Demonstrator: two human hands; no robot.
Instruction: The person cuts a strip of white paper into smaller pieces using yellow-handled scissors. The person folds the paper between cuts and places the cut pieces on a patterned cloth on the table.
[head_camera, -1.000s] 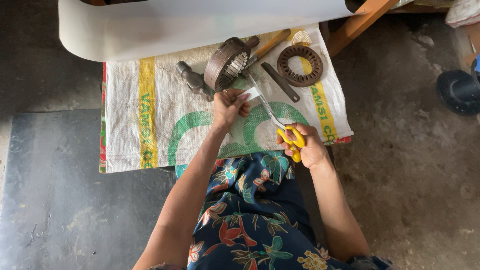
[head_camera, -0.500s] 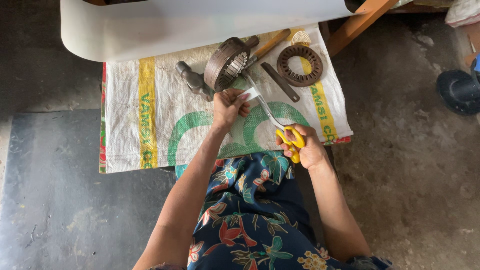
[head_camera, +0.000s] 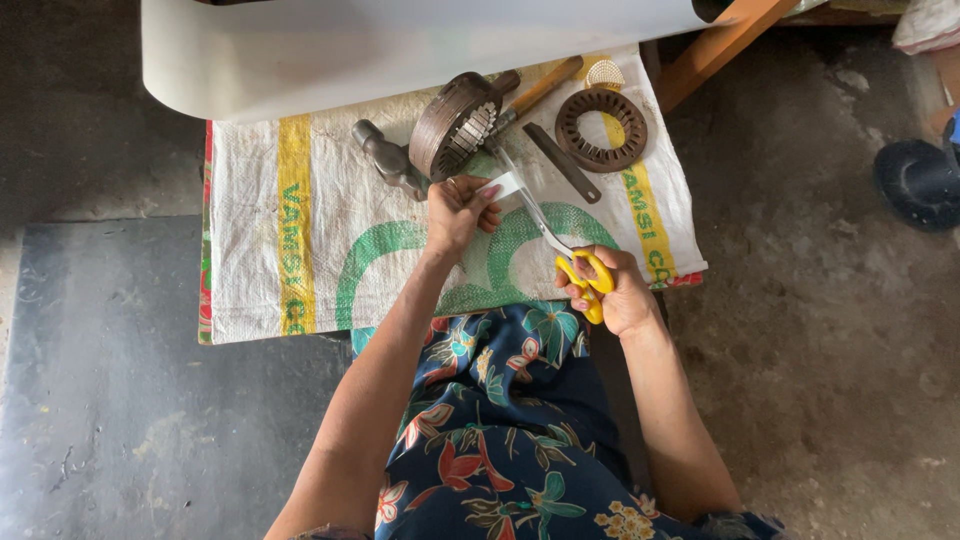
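Paper strip (head_camera: 503, 187) pinched in my left hand (head_camera: 455, 212); my right hand (head_camera: 618, 296) grips yellow scissors (head_camera: 560, 250), blades angled up-left, open around the strip's edge

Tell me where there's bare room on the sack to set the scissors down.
Free: the sack's left part, between its left edge and the hammer, and the strip in front of the ring. Crowded: the far edge, around the round metal part and bar.
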